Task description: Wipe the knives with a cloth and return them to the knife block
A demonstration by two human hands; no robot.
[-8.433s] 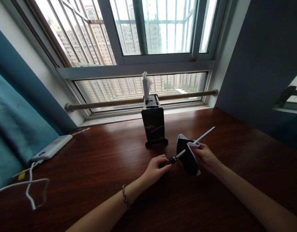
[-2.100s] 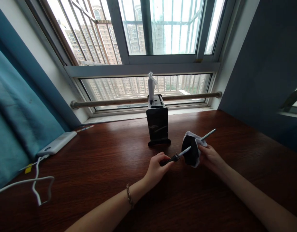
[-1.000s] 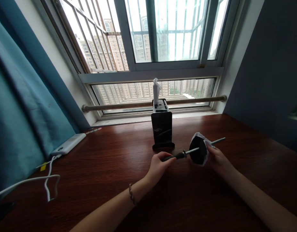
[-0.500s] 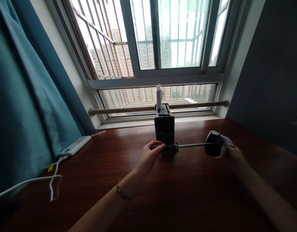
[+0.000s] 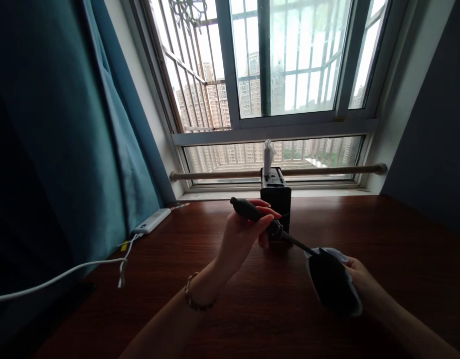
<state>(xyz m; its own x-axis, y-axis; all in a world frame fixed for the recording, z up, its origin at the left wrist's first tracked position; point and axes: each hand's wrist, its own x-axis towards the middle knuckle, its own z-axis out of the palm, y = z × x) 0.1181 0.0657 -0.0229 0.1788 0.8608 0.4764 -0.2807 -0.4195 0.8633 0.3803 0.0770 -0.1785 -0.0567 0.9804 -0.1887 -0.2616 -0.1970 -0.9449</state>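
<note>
Held at an angle over the table is a small black shovel (image 5: 332,283), its broad head low on the right and a thin shaft leading up to a dark handle. My left hand (image 5: 248,224) is closed round that handle, and the handle's end sticks out at upper left. A white tissue (image 5: 332,254) wraps the back and edges of the head. My right hand (image 5: 360,279) pinches tissue and head together at the right edge; some of its fingers are hidden behind them. Just behind the left hand stands a black tissue box (image 5: 284,199) with a white tissue poking up from its top.
The reddish-brown wooden table (image 5: 211,254) reaches to the window sill. A white power strip (image 5: 152,222) with a white cable (image 5: 65,273) lies at left beside the teal curtain (image 5: 91,164). A horizontal rail (image 5: 327,171) crosses the low window.
The shovel has gone from level to slanting, its head lower and its broad face turned to me. My left hand has raised the handle end. The view has shifted left.
</note>
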